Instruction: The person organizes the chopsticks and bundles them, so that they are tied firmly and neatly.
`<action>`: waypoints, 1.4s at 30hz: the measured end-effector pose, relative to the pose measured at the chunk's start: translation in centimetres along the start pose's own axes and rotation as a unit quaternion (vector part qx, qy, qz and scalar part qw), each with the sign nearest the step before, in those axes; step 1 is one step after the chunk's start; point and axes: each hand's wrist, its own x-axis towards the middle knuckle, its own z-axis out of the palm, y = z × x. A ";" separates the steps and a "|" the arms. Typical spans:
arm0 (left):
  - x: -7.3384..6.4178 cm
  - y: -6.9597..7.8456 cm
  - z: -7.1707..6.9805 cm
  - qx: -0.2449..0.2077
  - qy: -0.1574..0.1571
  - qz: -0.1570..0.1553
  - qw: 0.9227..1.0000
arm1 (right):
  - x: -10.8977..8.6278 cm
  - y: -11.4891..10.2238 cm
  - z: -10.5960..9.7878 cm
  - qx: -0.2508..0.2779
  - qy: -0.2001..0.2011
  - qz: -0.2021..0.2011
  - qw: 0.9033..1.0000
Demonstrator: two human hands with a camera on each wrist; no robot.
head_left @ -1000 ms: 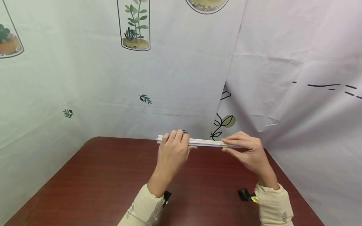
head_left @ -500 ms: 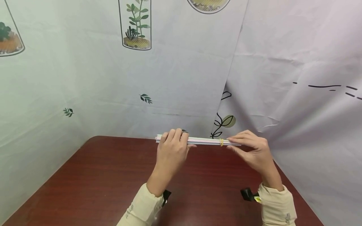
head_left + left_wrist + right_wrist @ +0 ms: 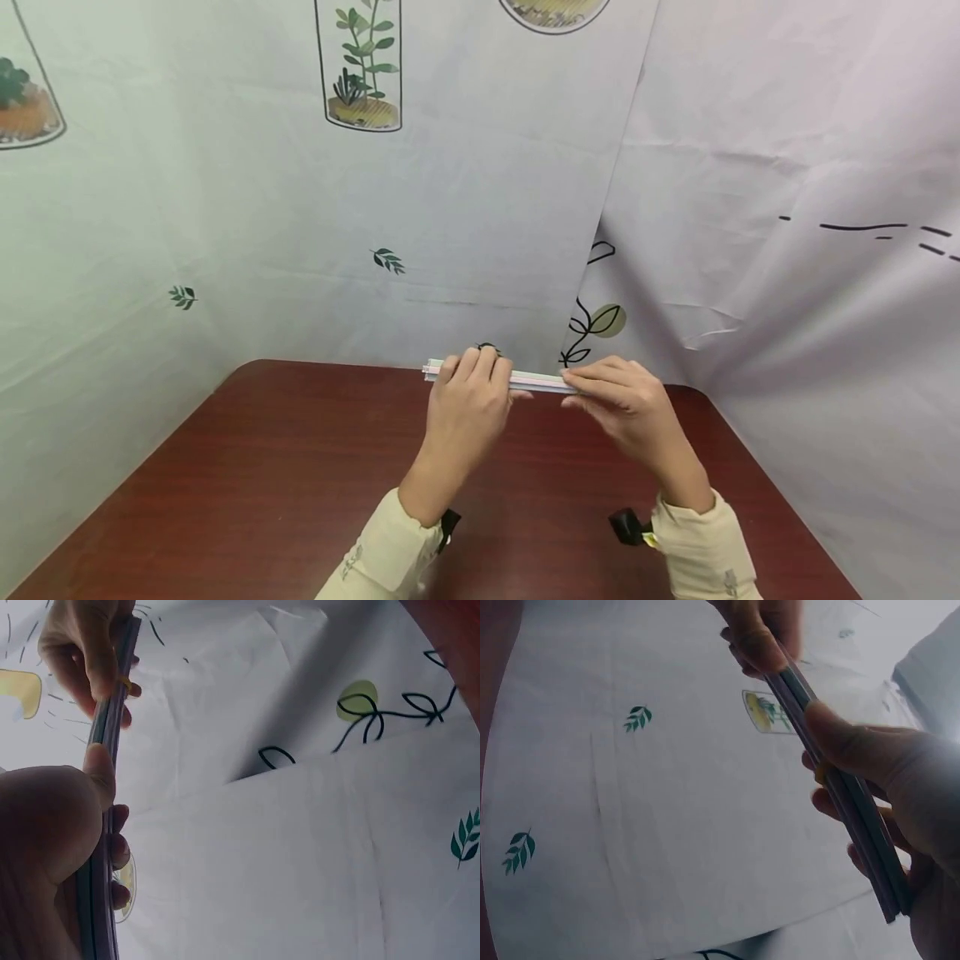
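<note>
A bundle of pale, thin drinking straws [image 3: 536, 382] is held level above the far part of the table. My left hand [image 3: 468, 400] grips its left part, fingers over the top and thumb along the near side. My right hand [image 3: 630, 404] pinches the bundle right of the middle, between thumb and fingers. A yellow rubber band [image 3: 821, 774] circles the straws beneath the right hand's fingers in the right wrist view; in the head view those fingers hide it. The bundle's right end also lies hidden behind that hand in the head view.
A dark red wooden table [image 3: 285, 467] spreads below both hands. Behind it hangs a white cloth [image 3: 480, 208] printed with plants and jars, with another creased sheet on the right. Black wrist cameras [image 3: 628, 527] stick out from the cream sleeves.
My right hand first slid right, exposing the rubber band, then came back left along the bundle and covered it. My left hand keeps its grip and has shifted slightly right.
</note>
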 end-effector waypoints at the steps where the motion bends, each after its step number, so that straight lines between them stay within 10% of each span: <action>1: 0.0 0.0 0.0 -0.004 -0.004 -0.002 1.000 | 0.0 0.0 -0.2 0.007 0.000 0.008 1.000; 8: 0.1 -0.3 0.1 -0.014 0.003 -0.015 1.000 | -0.1 0.3 -1.8 0.003 0.015 0.030 0.999; 17: 0.1 0.6 -0.3 -0.001 0.021 0.009 1.000 | 0.9 -1.5 0.0 -0.072 0.009 -0.045 0.996; 28: 0.2 0.4 -0.3 -0.002 0.027 -0.013 1.000 | 0.5 -0.9 -2.2 -0.072 -0.005 0.004 0.997; 42: 0.2 1.5 0.1 0.051 0.072 0.005 0.996 | 1.2 -2.4 0.5 -0.139 -0.009 -0.043 0.989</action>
